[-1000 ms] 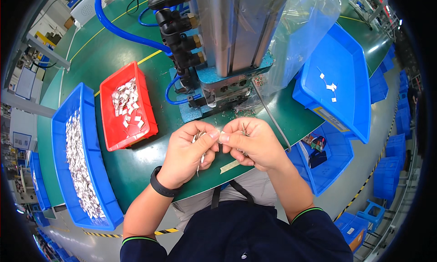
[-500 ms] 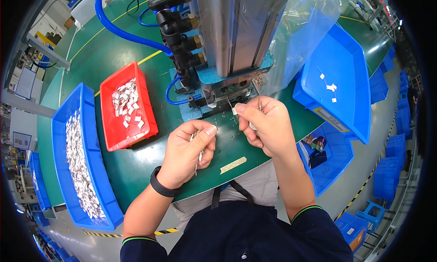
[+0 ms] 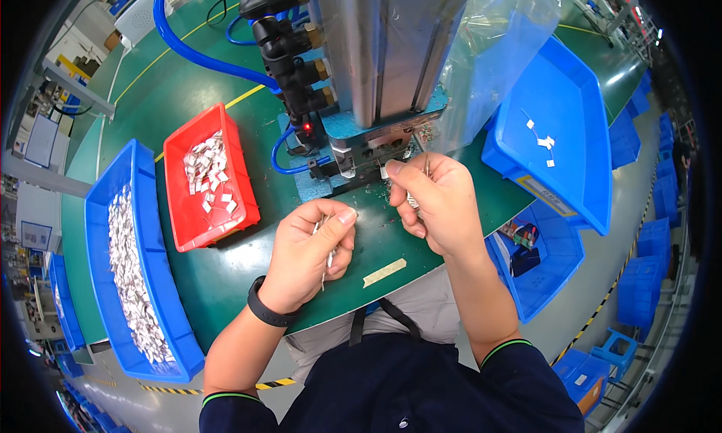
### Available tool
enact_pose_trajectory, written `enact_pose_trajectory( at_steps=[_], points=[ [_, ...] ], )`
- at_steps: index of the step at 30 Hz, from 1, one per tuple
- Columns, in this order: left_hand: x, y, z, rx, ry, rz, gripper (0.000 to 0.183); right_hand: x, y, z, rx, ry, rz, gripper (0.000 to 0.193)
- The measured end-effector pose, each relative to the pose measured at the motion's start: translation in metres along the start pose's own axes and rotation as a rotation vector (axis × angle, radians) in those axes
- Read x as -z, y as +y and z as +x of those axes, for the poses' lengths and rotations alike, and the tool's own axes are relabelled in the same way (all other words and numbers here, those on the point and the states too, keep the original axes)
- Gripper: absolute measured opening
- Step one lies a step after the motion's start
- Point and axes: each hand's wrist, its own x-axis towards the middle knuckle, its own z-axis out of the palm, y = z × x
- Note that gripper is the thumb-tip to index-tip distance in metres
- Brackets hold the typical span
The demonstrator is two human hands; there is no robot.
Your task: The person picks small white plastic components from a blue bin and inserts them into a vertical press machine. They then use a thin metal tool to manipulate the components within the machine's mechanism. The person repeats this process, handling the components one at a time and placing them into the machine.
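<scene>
Head view. Centre of frame: the left hand (image 3: 307, 254) is curled around a few thin metal parts (image 3: 328, 241), pinched between thumb and fingers above the green table (image 3: 226, 275). Just right and slightly higher, the right hand (image 3: 438, 205) grips a small metal piece (image 3: 410, 198) at the base of the press machine (image 3: 376, 80). Left of frame: a red bin (image 3: 207, 179) and a long blue bin (image 3: 128, 260) hold small pale parts. Upper right: a blue tray (image 3: 556, 132) with a few pieces.
</scene>
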Motion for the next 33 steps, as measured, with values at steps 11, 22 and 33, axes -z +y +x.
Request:
enact_pose_trajectory(
  at_steps=[11,22,33],
  points=[
    [0.001,0.0,-0.001,0.01,-0.008,-0.013,0.021,0.002,0.005,-0.007,-0.012,-0.1,0.04,0.018],
    [0.003,0.006,0.0,0.083,-0.037,-0.088,0.031,0.009,0.015,-0.012,-0.018,-0.24,0.037,0.012],
    [0.007,0.004,0.001,0.088,-0.108,-0.174,0.028,0.005,0.021,-0.01,-0.371,-0.361,0.218,0.014]
  ],
)
